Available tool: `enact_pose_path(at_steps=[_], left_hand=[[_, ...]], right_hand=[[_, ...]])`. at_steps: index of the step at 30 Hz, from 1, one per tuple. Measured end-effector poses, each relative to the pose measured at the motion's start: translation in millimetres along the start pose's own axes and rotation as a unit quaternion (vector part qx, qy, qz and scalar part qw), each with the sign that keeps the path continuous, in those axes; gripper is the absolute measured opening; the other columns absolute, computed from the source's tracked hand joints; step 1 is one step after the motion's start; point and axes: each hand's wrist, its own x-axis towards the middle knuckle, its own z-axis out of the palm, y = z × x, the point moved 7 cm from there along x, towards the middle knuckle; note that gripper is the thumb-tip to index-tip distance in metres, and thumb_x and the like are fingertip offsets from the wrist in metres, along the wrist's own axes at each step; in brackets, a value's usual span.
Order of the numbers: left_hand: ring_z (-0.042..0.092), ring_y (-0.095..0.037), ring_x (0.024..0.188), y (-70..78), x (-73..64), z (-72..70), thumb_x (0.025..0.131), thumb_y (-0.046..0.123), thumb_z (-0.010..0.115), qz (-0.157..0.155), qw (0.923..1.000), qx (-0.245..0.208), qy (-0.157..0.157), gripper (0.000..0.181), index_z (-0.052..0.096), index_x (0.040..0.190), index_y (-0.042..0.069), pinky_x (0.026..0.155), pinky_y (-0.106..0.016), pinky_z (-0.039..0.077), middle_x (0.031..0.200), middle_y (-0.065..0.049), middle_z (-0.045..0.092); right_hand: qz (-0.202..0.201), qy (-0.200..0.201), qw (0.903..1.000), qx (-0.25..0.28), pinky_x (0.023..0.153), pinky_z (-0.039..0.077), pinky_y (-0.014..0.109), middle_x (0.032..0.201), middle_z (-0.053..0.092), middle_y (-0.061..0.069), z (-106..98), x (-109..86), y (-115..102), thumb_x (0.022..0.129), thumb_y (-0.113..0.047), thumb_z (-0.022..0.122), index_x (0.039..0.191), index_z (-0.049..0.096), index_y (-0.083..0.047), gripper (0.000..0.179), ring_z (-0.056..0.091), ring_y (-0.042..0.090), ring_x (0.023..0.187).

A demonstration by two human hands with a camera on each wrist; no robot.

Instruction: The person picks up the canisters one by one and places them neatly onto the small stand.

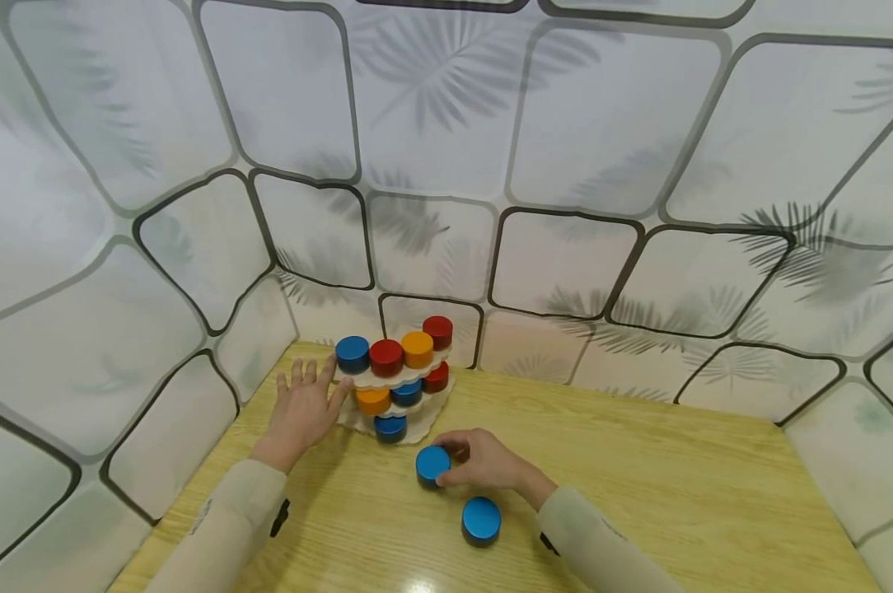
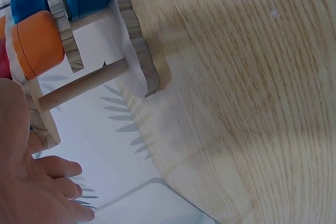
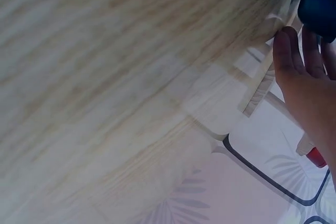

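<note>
A tiered wooden rack (image 1: 420, 427) with scalloped boards and dowel posts stands at the table's back left, bearing several round lidded tins. My left hand (image 1: 303, 409) rests against the left end of its top board, fingers spread, thumb and index finger right at the board's edge beside a blue tin (image 1: 352, 354). In front of the rack my right hand (image 1: 483, 461) pinches another blue tin (image 1: 432, 466) between thumb and fingers; it shows dark at the right wrist view's upper corner. A loose blue tin (image 1: 481, 520) lies nearer, below that hand.
On the top board also sit red (image 1: 385, 358) and orange (image 1: 418, 349) tins; the middle board bears orange, blue and red ones. The bottom has one blue tin (image 1: 390, 428). A patterned white wall (image 1: 432, 247) borders the wood-grain table (image 1: 639, 494) at the back and sides.
</note>
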Motion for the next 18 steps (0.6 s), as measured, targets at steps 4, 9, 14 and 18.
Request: enact_pose_path(at_steps=[4, 9, 14, 18], left_hand=[[0.023, -0.062, 0.153, 0.6, 0.0, -1.1, 0.115, 0.047, 0.035, 0.004, 1.0000, 0.001, 0.004, 0.068, 0.032, 0.165, 0.001, 0.120, -0.080, 0.018, 0.161, -0.040, 0.035], [0.024, -0.062, 0.153, 0.9, 0.0, -1.6, 0.115, 0.047, 0.035, 0.004, 1.0000, 0.002, 0.005, 0.068, 0.032, 0.164, 0.000, 0.120, -0.080, 0.018, 0.161, -0.040, 0.036], [0.024, -0.061, 0.153, 1.1, 0.0, -1.6, 0.115, 0.047, 0.035, 0.003, 1.0000, 0.001, 0.004, 0.068, 0.032, 0.164, 0.000, 0.120, -0.080, 0.017, 0.161, -0.040, 0.036], [0.025, -0.061, 0.153, 1.3, -0.5, -1.8, 0.115, 0.047, 0.035, 0.003, 1.0000, 0.003, 0.003, 0.068, 0.032, 0.164, 0.000, 0.120, -0.080, 0.018, 0.161, -0.040, 0.036]], right_hand=[[0.000, 0.020, 0.9998, 0.007, 0.097, 0.055, 0.033, 0.126, 0.073, 0.003, -4.2, 4.4, -1.1, 0.090, -0.023, 0.084, 0.136, 0.069, -0.012, 0.050, 0.064, 0.017, 0.108], [0.004, 0.047, 0.9986, 0.025, 0.093, 0.059, 0.034, 0.128, 0.073, 0.009, -8.5, 11.6, -1.8, 0.090, -0.021, 0.085, 0.138, 0.067, -0.006, 0.054, 0.069, 0.021, 0.107], [0.018, 0.069, 0.9969, 0.034, 0.094, 0.062, 0.041, 0.129, 0.072, 0.014, -12.3, 18.2, -3.9, 0.091, -0.021, 0.084, 0.139, 0.065, -0.003, 0.055, 0.072, 0.026, 0.111], [0.019, 0.081, 0.9961, 0.027, 0.092, 0.063, 0.040, 0.129, 0.072, 0.016, -14.0, 22.1, -7.0, 0.090, -0.020, 0.084, 0.139, 0.065, -0.001, 0.056, 0.072, 0.028, 0.111]])
